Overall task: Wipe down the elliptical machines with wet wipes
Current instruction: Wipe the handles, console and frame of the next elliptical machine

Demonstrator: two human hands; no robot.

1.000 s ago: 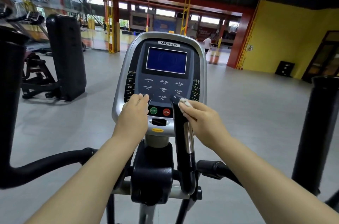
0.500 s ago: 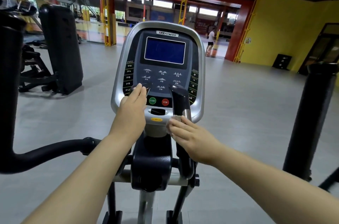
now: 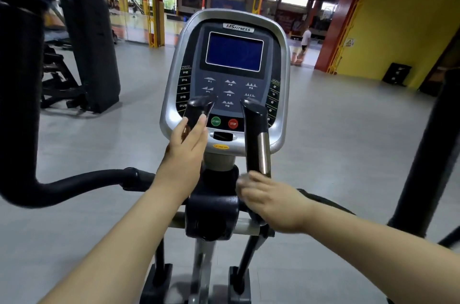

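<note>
Still early I'd guess: right hand point(image 3: 271, 200) is curled round the base of the right grip point(image 3: 257, 140) on the elliptical point(image 3: 278, 37), wipe not visible. Left hand point(image 3: 185, 152) loosely open against the left grip point(image 3: 196, 111). Console, long arms, other machines probably left

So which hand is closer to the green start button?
The left hand. Its fingertips reach up beside the green START button, just left of it. The right hand is much lower, down at the bottom of the right grip.
</note>
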